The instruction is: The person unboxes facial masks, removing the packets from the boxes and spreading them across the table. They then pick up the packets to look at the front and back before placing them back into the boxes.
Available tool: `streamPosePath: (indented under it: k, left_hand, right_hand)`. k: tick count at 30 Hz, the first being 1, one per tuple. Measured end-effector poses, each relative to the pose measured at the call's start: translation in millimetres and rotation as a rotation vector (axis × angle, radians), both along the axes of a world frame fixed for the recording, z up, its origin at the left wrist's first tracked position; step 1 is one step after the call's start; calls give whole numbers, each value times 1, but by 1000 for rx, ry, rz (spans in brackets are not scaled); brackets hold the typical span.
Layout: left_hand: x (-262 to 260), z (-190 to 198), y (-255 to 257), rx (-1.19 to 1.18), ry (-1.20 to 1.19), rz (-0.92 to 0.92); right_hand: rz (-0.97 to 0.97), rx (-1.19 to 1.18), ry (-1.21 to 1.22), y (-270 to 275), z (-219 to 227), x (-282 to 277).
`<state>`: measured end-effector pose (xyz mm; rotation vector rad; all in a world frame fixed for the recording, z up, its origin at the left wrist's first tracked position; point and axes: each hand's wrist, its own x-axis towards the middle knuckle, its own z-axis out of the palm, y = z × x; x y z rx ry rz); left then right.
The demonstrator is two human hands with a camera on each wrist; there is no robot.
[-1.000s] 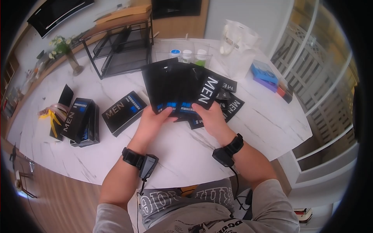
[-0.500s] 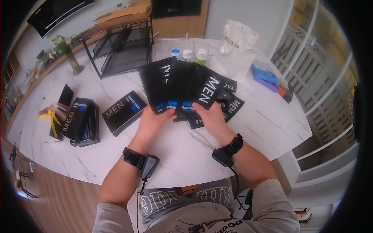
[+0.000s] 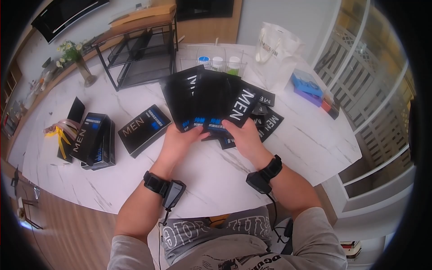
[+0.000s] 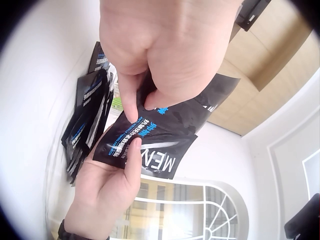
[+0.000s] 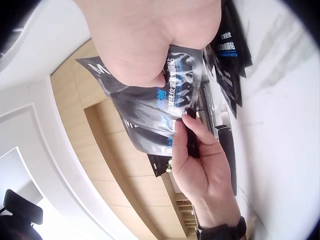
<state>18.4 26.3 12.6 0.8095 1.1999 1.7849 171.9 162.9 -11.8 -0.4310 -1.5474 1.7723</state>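
Note:
Several flat black sachets lettered MEN (image 3: 216, 96) are fanned out between my two hands above the table. My left hand (image 3: 177, 140) pinches the lower left edges, thumb on the front. At the lower right, my right hand (image 3: 245, 138) grips the rightmost sachet, its thumb (image 4: 132, 157) pressed on the blue and white print. In the right wrist view, the left thumb and forefinger (image 5: 200, 130) meet at the sachets' edge. Just behind and right of the fan, more black sachets (image 3: 271, 122) lie in an overlapping pile on the table, partly hidden by the held ones.
One black MEN box (image 3: 143, 130) lies left of my hands. Farther left are stacked MEN boxes (image 3: 92, 140) and a yellow ribbon (image 3: 60, 135). Behind stand a mesh rack (image 3: 144, 63), a clear bin with bottles (image 3: 218, 65) and a white bag (image 3: 274, 54). Colored boxes (image 3: 306, 83) sit right.
The left-hand sachets have spread leftward, so white lettering now shows on the leftmost one. My left thumb shifted slightly along the lower edge. My right hand has stayed about where it was.

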Motion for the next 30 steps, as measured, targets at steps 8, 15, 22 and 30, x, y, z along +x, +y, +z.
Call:
streamPosePath:
  k: [8,15,22,30]
  left_hand:
    - [1,3,-1,32,2,50]
    - [0,2,0,26,8,54]
    - [-7,0,-2,-8,59,73]
    - [-7,3,-1,-43,101,73]
  right_hand:
    - [94,-86,63,-1,4,2]
    - [53,-54,52,-1,2,0]
    - [-23,17,21,1,0,0]
    - [-71,107,-47,2,1,0]
